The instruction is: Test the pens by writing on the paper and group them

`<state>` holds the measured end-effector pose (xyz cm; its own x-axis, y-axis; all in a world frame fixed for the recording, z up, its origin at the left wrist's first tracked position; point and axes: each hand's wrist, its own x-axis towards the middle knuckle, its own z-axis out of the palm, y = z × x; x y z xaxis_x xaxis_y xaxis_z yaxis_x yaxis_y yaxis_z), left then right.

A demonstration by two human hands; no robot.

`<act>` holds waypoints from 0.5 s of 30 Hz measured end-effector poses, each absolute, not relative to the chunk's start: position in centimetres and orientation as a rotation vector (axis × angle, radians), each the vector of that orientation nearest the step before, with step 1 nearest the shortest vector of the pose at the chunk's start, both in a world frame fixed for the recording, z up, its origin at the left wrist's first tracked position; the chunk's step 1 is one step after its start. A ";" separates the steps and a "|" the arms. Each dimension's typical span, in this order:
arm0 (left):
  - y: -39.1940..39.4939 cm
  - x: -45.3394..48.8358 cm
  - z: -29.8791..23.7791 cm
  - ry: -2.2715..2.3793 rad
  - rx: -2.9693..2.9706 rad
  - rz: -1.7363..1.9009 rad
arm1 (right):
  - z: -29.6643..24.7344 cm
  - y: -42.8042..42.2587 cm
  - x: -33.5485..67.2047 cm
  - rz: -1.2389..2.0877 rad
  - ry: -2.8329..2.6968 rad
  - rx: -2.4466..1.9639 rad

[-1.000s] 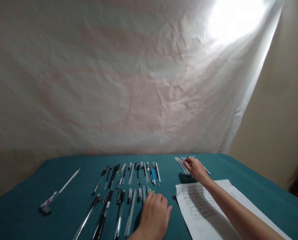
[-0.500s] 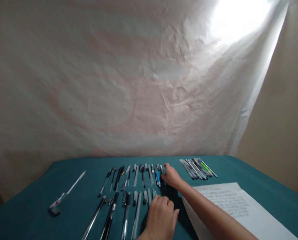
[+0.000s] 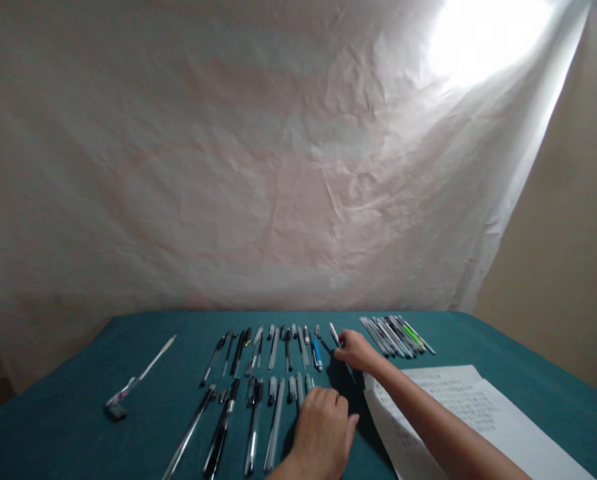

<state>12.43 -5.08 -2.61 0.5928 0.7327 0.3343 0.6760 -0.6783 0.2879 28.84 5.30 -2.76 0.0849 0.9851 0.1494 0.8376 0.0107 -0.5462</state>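
Observation:
My right hand [image 3: 357,351] pinches a slim pen [image 3: 334,333] just off the right end of the back row; its pale tip points away from me. Part of the pen is covered by the fingers. Left of it lie a blue-and-white pen [image 3: 317,355] and a small loose cap [image 3: 317,331]. My left hand [image 3: 324,427] rests palm down at the right end of the front row, thumb spread out and fingers bent downward. A pen with a clear barrel [image 3: 299,390] lies beside its knuckles, partly covered by it.
Two rows of pens and caps, among them a black pen [image 3: 222,427], lie on the green cloth [image 3: 68,413]. A bundle of pens [image 3: 395,337] is at the back right. Handwritten paper [image 3: 508,427] lies under my right forearm. A white pen [image 3: 153,360] with a dark-ended piece lies left.
My right hand has moved slightly right, drawing the pen away from the back row and its cap. The left hand stays in about the same place. The view has shifted slightly.

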 end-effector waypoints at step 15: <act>-4.6 13.0 -3.6 0.988 2.115 1.087 | 1.6 -1.4 28.1 1.227 -1.663 -1.084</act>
